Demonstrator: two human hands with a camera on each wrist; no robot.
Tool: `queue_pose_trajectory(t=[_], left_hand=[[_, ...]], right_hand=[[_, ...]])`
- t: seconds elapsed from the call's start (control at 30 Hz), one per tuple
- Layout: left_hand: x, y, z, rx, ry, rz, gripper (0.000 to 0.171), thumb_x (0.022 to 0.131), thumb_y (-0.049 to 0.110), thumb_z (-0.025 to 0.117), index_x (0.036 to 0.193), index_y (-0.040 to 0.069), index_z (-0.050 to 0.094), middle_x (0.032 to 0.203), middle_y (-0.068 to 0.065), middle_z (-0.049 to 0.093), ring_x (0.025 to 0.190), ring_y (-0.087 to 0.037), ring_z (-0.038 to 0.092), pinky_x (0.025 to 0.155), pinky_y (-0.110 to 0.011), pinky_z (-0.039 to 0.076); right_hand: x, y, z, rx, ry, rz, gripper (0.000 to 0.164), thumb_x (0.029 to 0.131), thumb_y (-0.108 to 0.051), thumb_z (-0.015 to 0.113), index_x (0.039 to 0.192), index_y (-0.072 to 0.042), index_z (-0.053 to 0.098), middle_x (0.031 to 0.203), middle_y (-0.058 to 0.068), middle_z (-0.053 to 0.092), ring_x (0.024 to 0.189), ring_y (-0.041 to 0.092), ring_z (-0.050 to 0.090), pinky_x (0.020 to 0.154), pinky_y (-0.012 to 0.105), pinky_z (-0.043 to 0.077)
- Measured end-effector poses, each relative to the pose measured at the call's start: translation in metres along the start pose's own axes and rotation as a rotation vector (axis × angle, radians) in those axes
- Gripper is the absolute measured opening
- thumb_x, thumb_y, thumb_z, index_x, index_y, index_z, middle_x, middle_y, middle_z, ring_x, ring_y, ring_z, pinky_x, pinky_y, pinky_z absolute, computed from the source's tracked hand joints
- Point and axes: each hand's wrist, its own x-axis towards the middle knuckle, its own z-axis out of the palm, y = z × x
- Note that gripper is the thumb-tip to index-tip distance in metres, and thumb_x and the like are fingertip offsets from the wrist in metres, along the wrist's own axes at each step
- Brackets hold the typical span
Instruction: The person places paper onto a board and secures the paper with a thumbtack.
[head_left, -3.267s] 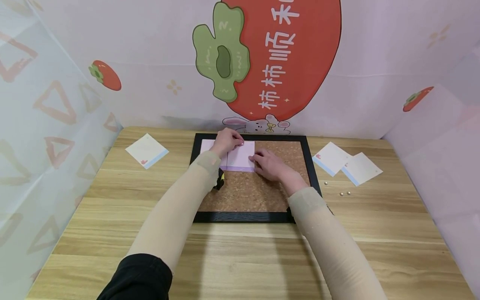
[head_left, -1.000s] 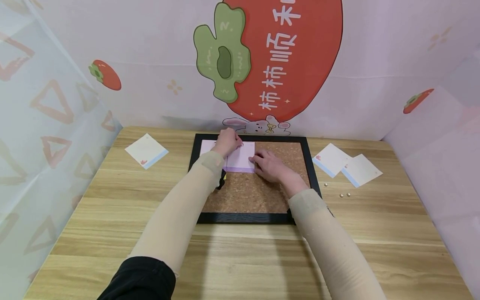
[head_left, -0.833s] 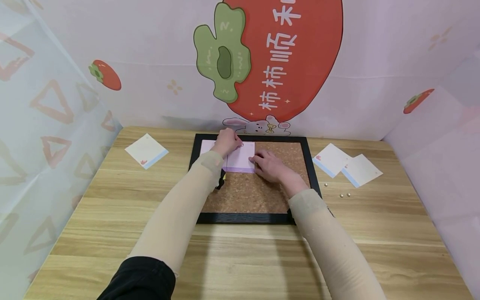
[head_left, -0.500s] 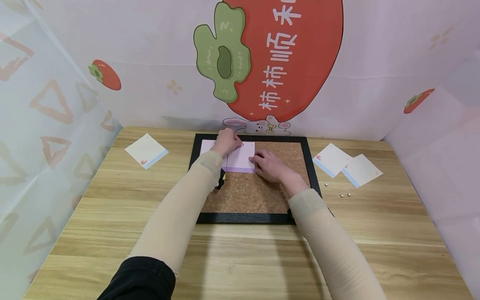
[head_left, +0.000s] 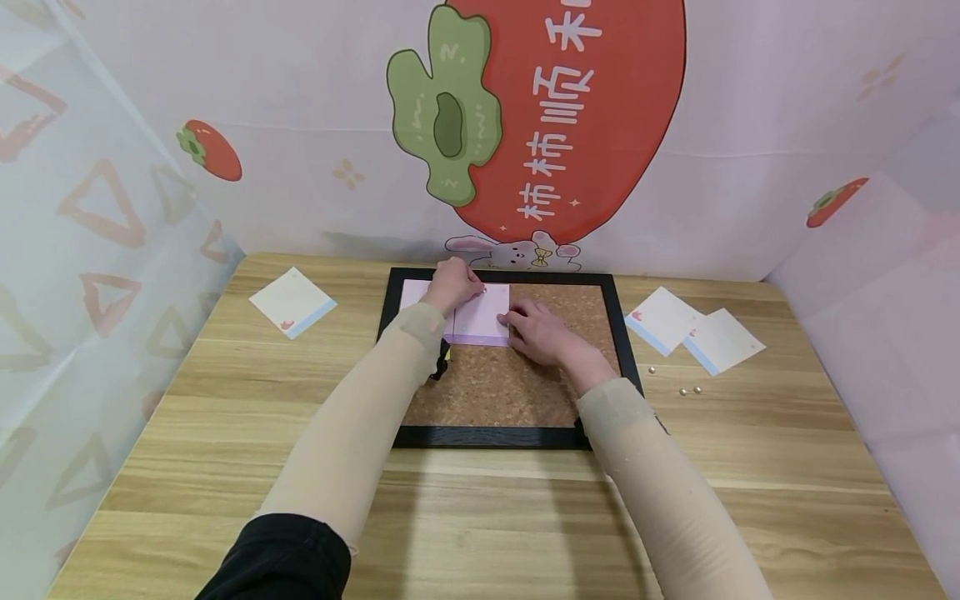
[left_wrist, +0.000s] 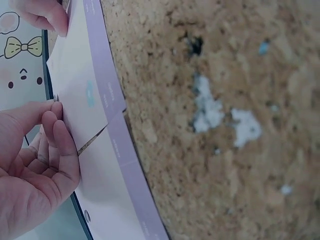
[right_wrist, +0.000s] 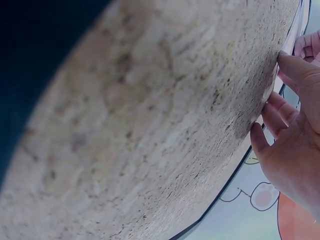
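A cork board [head_left: 495, 387] in a black frame lies on the wooden table. Two white paper cards with purple lower strips sit side by side along its top: the left card [head_left: 414, 290] is partly covered by my left hand, while the right card [head_left: 482, 315] shows more fully. My left hand [head_left: 453, 285] pinches a small shiny thumbtack [left_wrist: 56, 98] at the top edge of the right card. Another tack [left_wrist: 87, 216] shows on the left card in the left wrist view. My right hand [head_left: 542, 332] rests on the cork, its fingertips at that card's right edge.
One white card with a blue strip [head_left: 293, 302] lies left of the board. Two similar cards, a nearer one [head_left: 723, 340] and a farther one [head_left: 662, 317], overlap at the right. Beside them are several small round tacks [head_left: 697, 390]. A printed backdrop [head_left: 300, 183] stands behind.
Compared with the oldest frame, my left hand's fingers have shifted slightly at the tack. The right hand, cards and board have kept their places.
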Motion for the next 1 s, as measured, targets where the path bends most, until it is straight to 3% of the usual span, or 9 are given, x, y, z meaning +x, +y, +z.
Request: queue_pose_trajectory(t=[0.37,0.63,1.0], left_hand=[[0.0040,-0.0013,0.0042,0.025,0.015,0.003,0.020,0.094,0.021,0.067,0.095,0.005,0.078,0.102,-0.010,0.076,0.091,-0.023,0.065,0.089,-0.038,0.055],[0.0049,-0.0001,0.0069,0.084,0.030,0.082,0.017,0.095,0.014,0.064,0.088,0.003,0.075,0.097,-0.011,0.075,0.083,-0.022,0.063,0.080,-0.035,0.054],[0.0023,0.0038,0.0057,0.179,0.030,0.166,0.018,0.097,0.011,0.061,0.098,0.001,0.076,0.106,-0.014,0.074,0.096,-0.027,0.069,0.089,-0.038,0.056]], right_hand=[[-0.0004,-0.0004,-0.0002,-0.027,-0.026,0.008,0.048,0.102,-0.025,0.057,0.148,-0.014,0.048,0.151,0.014,0.038,0.139,0.031,0.038,0.121,0.048,0.032],[-0.0011,-0.0013,-0.0005,-0.035,-0.011,0.000,0.048,0.102,-0.024,0.057,0.148,-0.012,0.048,0.151,0.015,0.039,0.137,0.031,0.040,0.120,0.048,0.033],[-0.0013,-0.0011,-0.0009,-0.025,-0.012,0.002,0.047,0.102,-0.024,0.058,0.147,-0.012,0.049,0.151,0.015,0.039,0.137,0.032,0.040,0.121,0.048,0.033]])
